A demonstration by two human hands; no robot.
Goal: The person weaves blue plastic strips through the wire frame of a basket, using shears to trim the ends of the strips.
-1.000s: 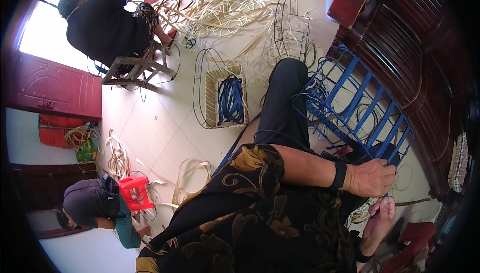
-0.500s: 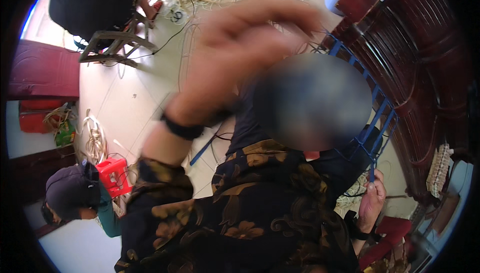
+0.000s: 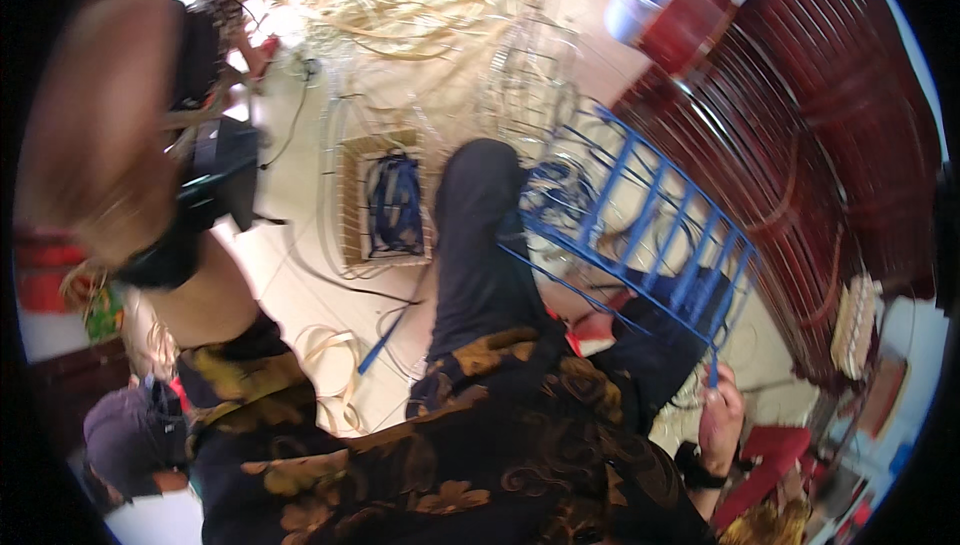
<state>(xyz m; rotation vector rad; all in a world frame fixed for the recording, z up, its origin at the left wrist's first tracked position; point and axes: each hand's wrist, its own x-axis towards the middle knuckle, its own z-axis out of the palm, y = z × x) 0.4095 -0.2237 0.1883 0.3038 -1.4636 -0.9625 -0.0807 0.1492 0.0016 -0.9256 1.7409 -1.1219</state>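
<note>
My left hand (image 3: 110, 115) is raised at the far left, badly blurred, with its fingers unreadable; a dark band circles the wrist. At the lower right, my right hand (image 3: 722, 413) grips a blue strip (image 3: 712, 370) at the near corner of a blue rack-like basket frame (image 3: 665, 245). The frame rests tilted over my legs (image 3: 470, 235), with slats across it and loose blue strands inside. Beyond my knee stands a cream woven basket (image 3: 350, 240) holding coiled blue strips (image 3: 395, 200).
Pale strips (image 3: 380, 5) and wire frames (image 3: 525, 75) lie across the floor. A dark wooden bench (image 3: 790, 145) lines the right, beside a bucket (image 3: 635, 10). A co-worker (image 3: 130, 440) is at lower left; another, mostly hidden, is at upper left (image 3: 200, 55).
My left hand has left the frame's near corner and swept up and far to the left. My right hand stays on the strip; the view has also shifted.
</note>
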